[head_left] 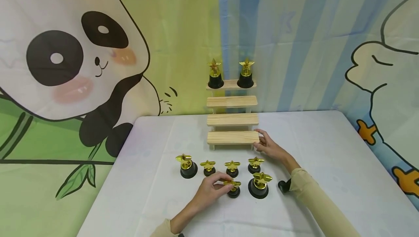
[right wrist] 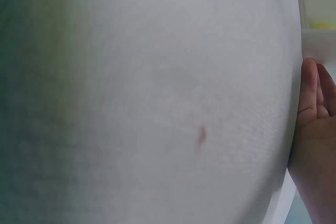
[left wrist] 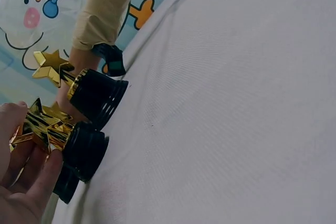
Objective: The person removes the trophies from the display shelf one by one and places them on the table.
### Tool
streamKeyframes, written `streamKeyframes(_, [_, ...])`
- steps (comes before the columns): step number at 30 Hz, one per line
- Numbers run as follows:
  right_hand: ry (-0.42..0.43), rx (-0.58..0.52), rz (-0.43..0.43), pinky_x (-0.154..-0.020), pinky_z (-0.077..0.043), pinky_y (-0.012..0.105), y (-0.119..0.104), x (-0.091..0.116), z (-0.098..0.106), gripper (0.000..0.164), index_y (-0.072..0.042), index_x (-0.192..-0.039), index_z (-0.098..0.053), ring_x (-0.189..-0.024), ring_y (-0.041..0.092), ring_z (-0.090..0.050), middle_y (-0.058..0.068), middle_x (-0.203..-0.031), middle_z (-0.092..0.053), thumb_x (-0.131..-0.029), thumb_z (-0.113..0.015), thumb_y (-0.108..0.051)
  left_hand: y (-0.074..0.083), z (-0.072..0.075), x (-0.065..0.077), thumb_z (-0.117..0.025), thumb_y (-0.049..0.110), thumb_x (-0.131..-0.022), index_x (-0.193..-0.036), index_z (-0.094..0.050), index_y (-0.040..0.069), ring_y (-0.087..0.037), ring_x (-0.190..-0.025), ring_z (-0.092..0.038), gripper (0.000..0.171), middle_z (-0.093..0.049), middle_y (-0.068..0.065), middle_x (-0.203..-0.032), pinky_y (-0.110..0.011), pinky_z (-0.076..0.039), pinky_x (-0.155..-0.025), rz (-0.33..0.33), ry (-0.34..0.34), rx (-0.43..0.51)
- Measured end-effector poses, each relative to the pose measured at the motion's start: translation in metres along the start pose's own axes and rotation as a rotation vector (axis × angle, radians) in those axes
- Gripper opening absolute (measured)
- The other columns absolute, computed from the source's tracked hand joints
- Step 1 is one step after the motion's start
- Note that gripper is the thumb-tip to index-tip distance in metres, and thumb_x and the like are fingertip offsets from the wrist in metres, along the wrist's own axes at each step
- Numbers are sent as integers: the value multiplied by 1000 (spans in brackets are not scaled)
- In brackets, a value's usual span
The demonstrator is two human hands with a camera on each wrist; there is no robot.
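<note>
My left hand (head_left: 212,190) pinches the gold star of a small trophy (head_left: 234,192) with a black base; the base is on or just above the white table, I cannot tell which. In the left wrist view the thumb and fingers lie around that star (left wrist: 44,127). At the right end of the lowest step of a wooden stepped shelf (head_left: 232,138), my right hand (head_left: 270,147) grips the board's edge between thumb and fingers. Seen from the right wrist, the hand (right wrist: 317,114) shows at the edge. A larger star trophy (head_left: 258,188) stands just right of the left hand.
Two large star trophies, left (head_left: 215,76) and right (head_left: 246,76), stand on the top step. A row of small trophies (head_left: 232,169) stands before the shelf, with a large one (head_left: 188,169) at its left. A printed curtain (head_left: 183,47) hangs behind the white table (head_left: 157,193).
</note>
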State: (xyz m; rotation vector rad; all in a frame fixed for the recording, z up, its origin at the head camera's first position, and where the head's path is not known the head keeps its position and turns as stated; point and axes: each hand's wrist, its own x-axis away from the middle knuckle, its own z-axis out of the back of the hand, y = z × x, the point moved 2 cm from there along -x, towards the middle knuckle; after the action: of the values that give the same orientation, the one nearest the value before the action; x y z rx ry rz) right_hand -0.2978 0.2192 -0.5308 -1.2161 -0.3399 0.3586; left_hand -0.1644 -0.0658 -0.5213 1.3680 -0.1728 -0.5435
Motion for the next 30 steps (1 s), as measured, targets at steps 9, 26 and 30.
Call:
streamKeyframes(9, [2, 23, -6, -100, -49, 50, -2, 0, -1, 69, -11, -154, -3, -122, 42, -52, 35, -144, -38, -103, -48, -26, -4, -6, 2, -70, 13, -89, -111, -67, -1, -8, -97, -67, 26, -68, -17, -107, -29, -59, -84, -1, 8, 16])
streamKeyframes(26, [0, 4, -10, -102, -47, 52, 0, 0, -2, 69, -12, -153, -3, -129, 45, -46, 36, -148, -32, -103, -48, -26, -11, -9, 6, -70, 23, -90, -110, -69, 7, -7, -92, -70, 26, -68, -11, -104, -26, -60, -79, -21, 44, -12])
streamKeyframes(30, [7, 1, -23, -103, -47, 52, -1, 1, -2, 69, -13, -153, -4, -129, 44, -45, 35, -147, -35, -103, -48, -27, -8, -8, 8, -72, 24, -88, -112, -66, 9, -15, -96, -70, 28, -68, -12, -109, -26, -60, -80, -32, 60, -54])
